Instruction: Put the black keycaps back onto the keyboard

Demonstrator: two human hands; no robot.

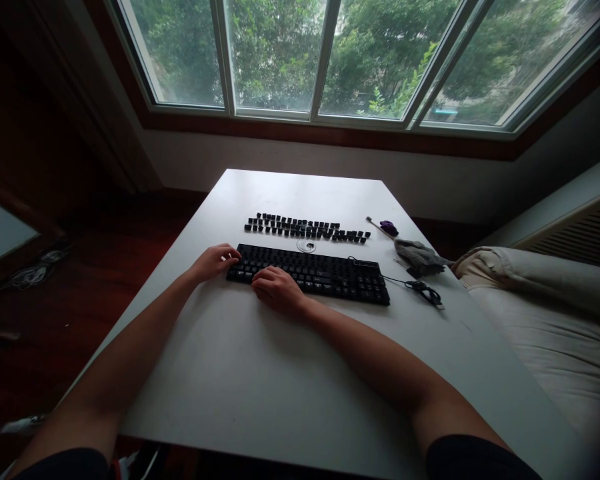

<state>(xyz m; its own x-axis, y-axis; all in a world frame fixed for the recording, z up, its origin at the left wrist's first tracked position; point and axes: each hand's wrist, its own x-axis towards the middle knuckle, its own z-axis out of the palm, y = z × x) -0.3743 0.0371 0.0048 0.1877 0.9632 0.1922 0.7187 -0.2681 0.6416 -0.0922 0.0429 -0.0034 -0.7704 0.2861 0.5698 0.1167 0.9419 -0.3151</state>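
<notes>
A black keyboard lies across the white table, with some of its upper key area looking bare. At its left end, my left hand has its thumb and fingers closed against the edge. My right hand rests over the lower left keys, its fingers bent and pressed together. Whatever is under those fingertips is hidden. Behind the keyboard stand rows of loose black keycaps. Between them and the keyboard lies a clear round dish or ring.
On the right of the white table are a long-handled brush, a purple bundle, a grey cloth and a coiled black cable. A beige padded seat adjoins the right edge. Windows rise beyond.
</notes>
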